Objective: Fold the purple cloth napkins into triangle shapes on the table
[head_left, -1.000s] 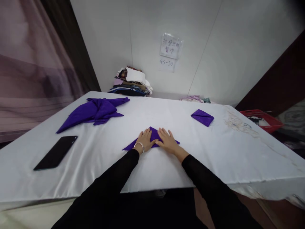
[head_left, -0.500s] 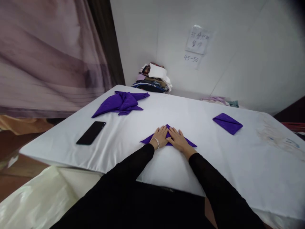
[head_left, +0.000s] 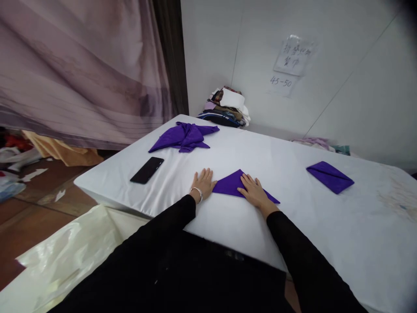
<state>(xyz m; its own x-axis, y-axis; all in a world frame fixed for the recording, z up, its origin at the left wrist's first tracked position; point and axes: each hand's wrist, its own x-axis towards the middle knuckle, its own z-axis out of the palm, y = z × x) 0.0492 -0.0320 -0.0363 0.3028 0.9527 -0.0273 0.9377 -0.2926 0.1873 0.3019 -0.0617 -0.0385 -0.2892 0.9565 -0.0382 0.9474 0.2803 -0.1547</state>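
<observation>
A purple cloth napkin (head_left: 229, 183) lies flat on the white-covered table before me, folded into a wide triangle with its peak pointing away. My left hand (head_left: 203, 184), with a bracelet at the wrist, rests flat at the napkin's left corner, fingers spread and pressing on the table; it covers that corner. My right hand (head_left: 254, 191) lies flat over the napkin's right half, fingers stretched toward the peak. Beyond, to the left, sits a crumpled purple cloth (head_left: 187, 137). Off to the right is another purple napkin (head_left: 330, 176), folded into a compact pointed shape.
A black phone (head_left: 147, 170) lies left on the white tablecloth (head_left: 276, 152). Folded clothes (head_left: 227, 108) are stacked behind the table's far edge. Paper signs (head_left: 291, 56) hang on the wall. A pale plastic-lined container (head_left: 84, 248) stands below the table's left front.
My left hand has slid left from the napkin's middle to its left corner, uncovering the left half. The right hand stays on the right half. The view has turned left.
</observation>
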